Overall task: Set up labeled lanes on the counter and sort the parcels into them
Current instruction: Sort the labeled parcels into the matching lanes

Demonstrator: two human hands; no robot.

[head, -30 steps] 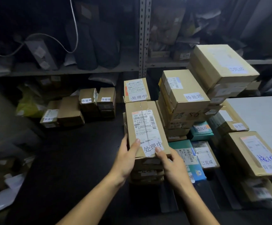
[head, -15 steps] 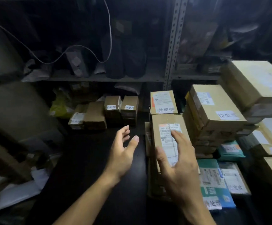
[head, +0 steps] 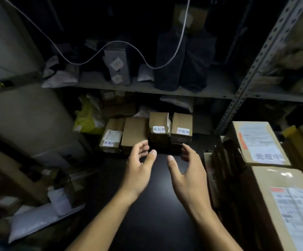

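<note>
Both hands hover over the dark counter [head: 152,211], palms turned towards each other and holding nothing; the left hand [head: 139,171] has its fingers loosely curled and its thumb out, the right hand [head: 188,173] is spread with the fingertips bent forward. The nearest parcels lie straight ahead of them, at the back edge of the counter under the shelf [head: 165,91]: two small cartons standing side by side and touching, each with a white handwritten label facing the person; the left labelled carton [head: 158,129] sits just beyond the left fingertips, the right labelled carton [head: 181,128] just beyond the right ones. Each carton runs longer away from the person than across, so the gap between the palms roughly spans the pair. Neither hand touches a carton yet. Left of them lie a plain brown carton [head: 134,133] and a carton with a shipping label [head: 111,135]. A taller stack of labelled boxes [head: 261,142] stands along the counter's right edge, nearer the right arm.
</note>
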